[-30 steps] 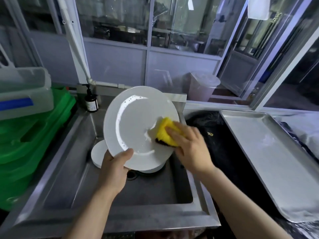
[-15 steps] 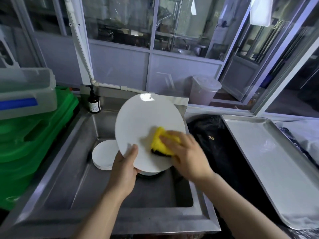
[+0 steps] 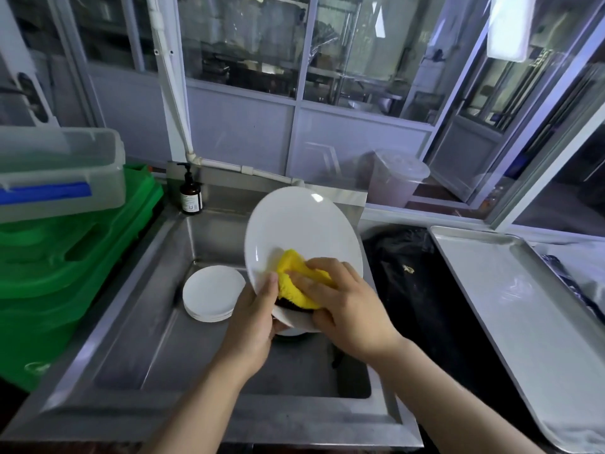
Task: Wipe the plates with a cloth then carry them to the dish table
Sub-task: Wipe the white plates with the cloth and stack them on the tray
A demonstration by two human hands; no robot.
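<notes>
1. Far left edge of the worktop: stacked green plastic crates (image 3: 65,257), a clear lidded plastic tub (image 3: 59,172) on top.
2. Stainless steel sink basin (image 3: 137,322): brown pump soap bottle (image 3: 190,194) at its back-left corner; a stack of small white round plates (image 3: 212,293) on the basin floor, left of centre.
3. Left hand (image 3: 252,326) grips the lower rim of a large white round plate (image 3: 301,231), thumb on its face, tilted above the basin.
4. Right hand (image 3: 347,306) presses a yellow fluffy cloth (image 3: 294,280) against the plate's lower face, fingers curled over it.
5. Right: empty-looking steel tray (image 3: 510,306).
6. Judgement: wiping step under way; next probably calls for finishing this plate, then the stack.
</notes>
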